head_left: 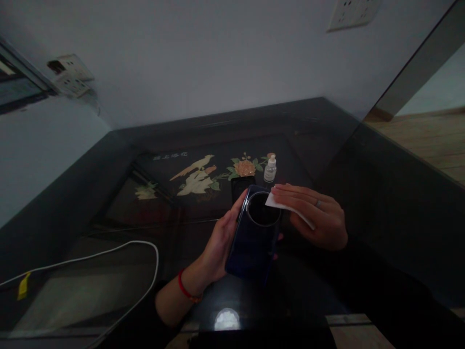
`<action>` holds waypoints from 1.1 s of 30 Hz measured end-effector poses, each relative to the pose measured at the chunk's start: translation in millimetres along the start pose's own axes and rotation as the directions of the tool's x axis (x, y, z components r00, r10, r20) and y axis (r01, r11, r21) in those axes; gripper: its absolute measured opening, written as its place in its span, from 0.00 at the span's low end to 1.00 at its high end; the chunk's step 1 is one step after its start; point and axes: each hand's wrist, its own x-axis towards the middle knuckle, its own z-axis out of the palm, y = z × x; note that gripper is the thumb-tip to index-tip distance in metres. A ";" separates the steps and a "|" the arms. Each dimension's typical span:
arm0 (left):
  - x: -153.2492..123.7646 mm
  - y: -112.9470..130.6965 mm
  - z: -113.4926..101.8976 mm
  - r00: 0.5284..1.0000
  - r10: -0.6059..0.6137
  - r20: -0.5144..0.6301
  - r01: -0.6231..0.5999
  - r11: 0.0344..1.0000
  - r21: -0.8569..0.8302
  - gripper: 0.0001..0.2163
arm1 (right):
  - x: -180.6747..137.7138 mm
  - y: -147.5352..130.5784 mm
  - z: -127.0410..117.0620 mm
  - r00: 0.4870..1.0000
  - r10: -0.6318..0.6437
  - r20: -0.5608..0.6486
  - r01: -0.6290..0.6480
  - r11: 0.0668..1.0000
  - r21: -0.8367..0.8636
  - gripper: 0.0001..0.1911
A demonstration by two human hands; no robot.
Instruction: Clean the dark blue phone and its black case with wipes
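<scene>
A dark blue smartphone (pixel 250 247) lies back side up in my left hand (pixel 221 242), its fingers wrapped around both long edges. The large round camera ring (pixel 263 209) is at the phone's upper end. My right hand (pixel 316 213) pinches a white wipe (pixel 286 207), whose near corner lies over the right part of the camera ring. Just beyond the phone, a black flat object (pixel 241 184) rests on the table, partly hidden by the phone. Behind my right fingertips stands a small clear bottle (pixel 270 169) with a white cap.
The dark glossy table (pixel 308 131) bears a printed picture of birds (pixel 196 177) and a flower. A white cable (pixel 134 242) with a yellow tag (pixel 23 287) curves across the left side. Wall sockets (pixel 352 13) are on the wall behind.
</scene>
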 end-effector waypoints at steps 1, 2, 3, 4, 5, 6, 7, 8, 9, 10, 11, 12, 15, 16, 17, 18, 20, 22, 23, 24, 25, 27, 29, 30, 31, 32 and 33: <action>-0.1 -0.2 0.2 1.000 -0.002 0.001 0.002 1.000 0.004 0.28 | -0.1 -0.4 0.2 1.000 0.010 -0.014 -0.010 1.000 -0.012 0.24; -0.2 -0.7 0.4 1.000 -0.007 0.002 0.007 1.000 0.006 0.28 | -0.1 -1.0 0.8 1.000 0.018 -0.021 -0.019 1.000 -0.018 0.24; -0.3 -1.6 0.6 1.000 -0.013 0.007 0.013 1.000 0.004 0.27 | 0.1 -1.9 2.0 1.000 0.020 -0.020 -0.020 1.000 -0.019 0.23; -0.4 -2.7 0.7 1.000 -0.019 0.012 0.019 1.000 -0.003 0.26 | 0.4 -3.4 3.9 1.000 0.017 -0.012 -0.017 1.000 -0.014 0.23; -0.4 -4.2 0.8 1.000 -0.023 0.018 0.023 1.000 -0.012 0.25 | 0.8 -5.4 6.3 1.000 0.005 0.000 -0.005 1.000 -0.004 0.22; -0.4 -5.8 0.8 0.999 -0.027 0.023 0.027 0.999 -0.023 0.25 | 1.2 -8.1 9.2 1.000 -0.009 0.011 0.009 1.000 0.003 0.21; -0.2 -7.5 0.7 0.999 -0.029 0.026 0.029 0.999 -0.034 0.25 | 1.6 -11.3 12.4 0.999 -0.028 0.022 0.028 1.000 0.005 0.20; 0.0 -8.9 0.5 0.999 -0.029 0.022 0.030 0.999 -0.045 0.25 | 1.9 -15.0 15.7 0.998 -0.054 0.034 0.054 0.999 0.003 0.19; 0.4 -10.0 0.2 1.000 -0.027 0.008 0.027 0.998 -0.053 0.26 | 1.9 -18.9 18.9 0.995 -0.090 0.049 0.090 0.996 0.002 0.18; 0.7 -10.5 -0.2 1.000 -0.025 -0.014 0.024 0.998 -0.059 0.27 | 1.7 -22.7 21.7 0.988 -0.137 0.069 0.138 0.990 0.004 0.17; 1.1 -10.6 -0.6 0.999 -0.025 -0.041 0.022 0.998 -0.063 0.27 | 1.4 -26.2 24.0 0.977 -0.192 0.096 0.192 0.981 0.011 0.16; 1.4 -10.3 -1.1 0.997 -0.025 -0.069 0.020 0.998 -0.066 0.27 | 0.9 -29.0 25.6 0.961 -0.247 0.123 0.246 0.969 0.025 0.15; 2.4 -8.4 -1.7 0.993 -0.020 -0.117 0.010 0.997 -0.082 0.26 | -0.7 -32.2 27.0 0.928 -0.334 0.163 0.329 0.942 0.059 0.15; 2.7 -8.0 -1.5 0.993 -0.016 -0.117 0.004 0.996 -0.094 0.26 | -1.1 -31.9 26.8 0.935 -0.315 0.162 0.312 0.949 0.048 0.15; 2.9 -7.8 -1.2 0.993 -0.008 -0.115 -0.004 0.994 -0.106 0.26 | -1.3 -31.6 26.7 0.948 -0.279 0.154 0.278 0.960 0.025 0.15; 3.1 -8.0 -0.7 0.994 -0.001 -0.111 -0.012 0.993 -0.116 0.26 | -1.5 -31.7 26.8 0.960 -0.239 0.144 0.242 0.970 0.001 0.16; 3.7 -8.7 0.0 0.994 0.005 -0.109 -0.019 0.992 -0.128 0.27 | -1.7 -33.9 28.5 0.970 -0.201 0.140 0.205 0.979 -0.017 0.16; 4.1 -9.4 -0.1 0.991 0.017 -0.131 -0.032 0.993 -0.115 0.27 | -2.1 -38.9 31.4 0.952 -0.254 0.170 0.253 0.967 0.027 0.15; 4.3 -9.5 -0.5 0.989 0.032 -0.145 -0.047 0.994 -0.100 0.28 | -2.4 -41.5 32.6 0.936 -0.298 0.187 0.292 0.955 0.059 0.15; 4.4 -9.5 -0.9 0.986 0.049 -0.157 -0.063 0.994 -0.085 0.28 | -2.6 -43.5 33.3 0.920 -0.336 0.202 0.325 0.942 0.086 0.15; 4.4 -9.2 -1.3 0.984 0.062 -0.166 -0.076 0.994 -0.077 0.28 | -2.7 -44.5 33.4 0.910 -0.357 0.209 0.344 0.934 0.099 0.15; 4.2 -8.3 -1.6 0.983 0.063 -0.170 -0.079 0.993 -0.084 0.27 | -2.9 -43.2 32.0 0.923 -0.331 0.198 0.322 0.944 0.076 0.15; 4.2 -7.2 -1.3 0.984 0.047 -0.174 -0.067 0.992 -0.108 0.27 | -3.2 -39.9 30.2 0.949 -0.258 0.183 0.257 0.966 0.028 0.16; 4.5 -6.6 -1.0 0.983 0.047 -0.179 -0.068 0.991 -0.113 0.26 | -3.5 -38.9 29.9 0.954 -0.239 0.180 0.240 0.971 0.017 0.16; 4.8 -6.2 -0.8 0.981 0.055 -0.184 -0.076 0.991 -0.110 0.27 | -3.9 -38.9 30.4 0.952 -0.247 0.183 0.247 0.969 0.022 0.16; 5.4 -5.7 -0.7 0.981 0.066 -0.185 -0.087 0.991 -0.103 0.27 | -4.3 -40.0 31.6 0.940 -0.281 0.195 0.278 0.960 0.043 0.15; 6.0 -5.3 -0.7 0.982 0.072 -0.174 -0.089 0.992 -0.095 0.27 | -4.8 -42.1 33.2 0.922 -0.329 0.206 0.321 0.944 0.074 0.15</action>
